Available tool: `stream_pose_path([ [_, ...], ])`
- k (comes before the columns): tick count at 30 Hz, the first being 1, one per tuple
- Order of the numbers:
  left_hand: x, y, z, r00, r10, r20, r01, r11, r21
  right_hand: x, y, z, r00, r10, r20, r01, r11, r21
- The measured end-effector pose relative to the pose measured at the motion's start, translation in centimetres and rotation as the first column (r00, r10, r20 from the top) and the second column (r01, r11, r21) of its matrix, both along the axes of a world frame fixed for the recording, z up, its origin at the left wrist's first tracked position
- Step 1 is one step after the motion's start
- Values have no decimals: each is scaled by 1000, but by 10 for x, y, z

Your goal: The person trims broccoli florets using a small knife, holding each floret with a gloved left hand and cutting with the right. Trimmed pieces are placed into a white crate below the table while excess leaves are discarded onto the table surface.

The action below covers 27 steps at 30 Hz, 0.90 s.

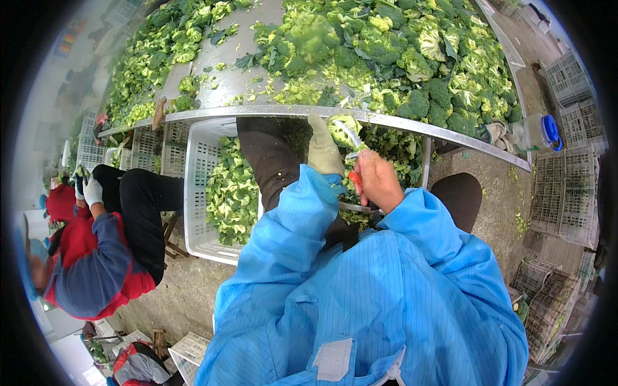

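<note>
My left hand (324, 147), in a pale knitted glove, holds a piece of broccoli (344, 129) just below the metal table's front edge. My bare right hand (377, 177) grips a small knife (355, 177) by its red handle, and the blade lies against the cut side of the broccoli. Under my hands, between my knees, a container is partly hidden and holds more broccoli pieces (403, 150). To the left of my leg, a white plastic crate (195, 193) holds many cut florets (231, 193). Heaps of broccoli (386, 48) cover much of the table above.
A metal table (231, 91) with a raised rim spans the front. A wooden-handled knife (158, 113) lies at its edge. At the right corner are a cloth (499, 135) and a blue-lidded plastic jar (536, 132). A gloved co-worker (96, 251) sits left; stacked crates (565, 198) stand right.
</note>
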<state>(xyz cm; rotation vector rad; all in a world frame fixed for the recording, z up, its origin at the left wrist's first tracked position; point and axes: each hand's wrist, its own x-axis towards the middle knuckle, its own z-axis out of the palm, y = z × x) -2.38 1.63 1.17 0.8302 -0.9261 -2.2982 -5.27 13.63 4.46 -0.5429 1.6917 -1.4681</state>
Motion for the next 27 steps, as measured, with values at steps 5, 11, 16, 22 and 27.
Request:
stream_pose_path([
  [5,-4,-9,-13,979,-91,-183,94,995,8,9,0,11,957,95,275,-99,995,1],
  [11,12,-14,-10,988,-26,-151,4,989,-146,-16,-2,15,983,-10,183,26,996,-90],
  [16,24,-4,6,961,-250,-116,173,877,-448,-25,-3,11,976,-90,199,116,985,-125],
  [22,17,8,12,958,-247,-145,138,843,-521,-14,-7,-10,908,-247,-339,226,969,-102],
  [27,17,11,11,899,-225,-376,258,965,39,-18,-4,-15,653,-113,-749,4,989,-145],
])
